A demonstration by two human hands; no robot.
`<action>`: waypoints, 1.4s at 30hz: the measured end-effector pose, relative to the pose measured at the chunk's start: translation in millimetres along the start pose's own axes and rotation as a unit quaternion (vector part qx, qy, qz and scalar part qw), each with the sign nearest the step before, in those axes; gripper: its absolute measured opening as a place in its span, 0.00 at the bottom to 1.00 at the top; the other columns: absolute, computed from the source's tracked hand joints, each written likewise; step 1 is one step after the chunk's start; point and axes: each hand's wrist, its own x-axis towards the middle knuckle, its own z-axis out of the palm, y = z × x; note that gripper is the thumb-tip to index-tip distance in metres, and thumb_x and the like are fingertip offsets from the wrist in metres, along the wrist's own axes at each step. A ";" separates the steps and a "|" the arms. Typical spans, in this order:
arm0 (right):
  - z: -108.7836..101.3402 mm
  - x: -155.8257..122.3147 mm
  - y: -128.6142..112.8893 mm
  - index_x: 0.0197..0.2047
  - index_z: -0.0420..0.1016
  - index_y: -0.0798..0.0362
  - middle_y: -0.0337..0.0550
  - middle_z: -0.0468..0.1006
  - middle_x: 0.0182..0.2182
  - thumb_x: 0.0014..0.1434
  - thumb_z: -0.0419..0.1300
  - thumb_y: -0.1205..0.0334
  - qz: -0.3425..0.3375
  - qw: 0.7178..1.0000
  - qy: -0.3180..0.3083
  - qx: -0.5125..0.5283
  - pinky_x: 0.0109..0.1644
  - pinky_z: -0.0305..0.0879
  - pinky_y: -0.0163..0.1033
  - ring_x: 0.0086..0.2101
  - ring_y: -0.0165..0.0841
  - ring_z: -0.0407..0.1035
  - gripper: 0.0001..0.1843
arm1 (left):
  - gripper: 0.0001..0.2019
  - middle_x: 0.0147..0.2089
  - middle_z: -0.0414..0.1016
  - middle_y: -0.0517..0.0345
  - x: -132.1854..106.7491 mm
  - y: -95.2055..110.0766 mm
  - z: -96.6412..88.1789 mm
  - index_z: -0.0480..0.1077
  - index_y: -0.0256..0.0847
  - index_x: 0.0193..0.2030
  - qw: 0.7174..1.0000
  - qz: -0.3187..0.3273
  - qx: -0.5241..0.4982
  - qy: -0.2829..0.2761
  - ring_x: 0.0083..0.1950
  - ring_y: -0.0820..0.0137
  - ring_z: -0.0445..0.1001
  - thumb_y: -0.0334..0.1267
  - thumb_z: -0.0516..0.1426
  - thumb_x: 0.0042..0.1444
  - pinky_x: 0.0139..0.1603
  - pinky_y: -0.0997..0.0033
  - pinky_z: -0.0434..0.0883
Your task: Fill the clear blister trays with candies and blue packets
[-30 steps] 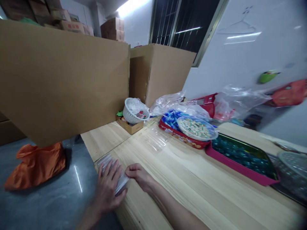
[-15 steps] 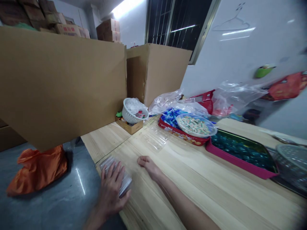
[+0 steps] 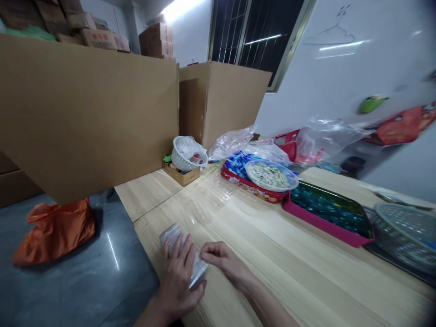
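My left hand (image 3: 180, 274) lies over a small stack of clear plastic packs (image 3: 170, 232) close to the table's left edge. Its fingers stretch across the top and its thumb reaches round the near side, gripping the stack. What the packs contain cannot be made out. Just right of the stack is my right hand (image 3: 223, 260), with thumb and forefinger pinched together at the packs' edge. Anything between those fingertips is too small to see. Both hands rest low over the pale wooden table (image 3: 272, 272).
A red tray (image 3: 252, 188) holds blue pieces and a clear bowl (image 3: 272, 178) of small pale pieces. Right of it are a pink tray (image 3: 327, 225) of dark teal pieces and a grey basket (image 3: 405, 227). Large cardboard (image 3: 95, 118) stands behind; an orange bag (image 3: 56, 234) lies on the floor.
My left hand and the plastic stack have shifted right, away from the table's edge. My right hand has come nearer and now pinches beside the stack. The view has turned slightly.
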 end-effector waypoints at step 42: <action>-29.4 -84.9 3.8 0.20 0.69 0.56 0.34 0.64 0.18 0.40 0.69 0.53 0.026 0.990 0.085 0.108 0.30 0.47 0.35 0.22 0.26 0.54 0.17 | 0.32 0.63 0.62 0.36 15.4 86.3 10.1 0.60 0.32 0.61 0.996 0.027 -0.085 0.002 0.66 0.48 0.55 0.45 0.56 0.50 0.65 0.40 0.47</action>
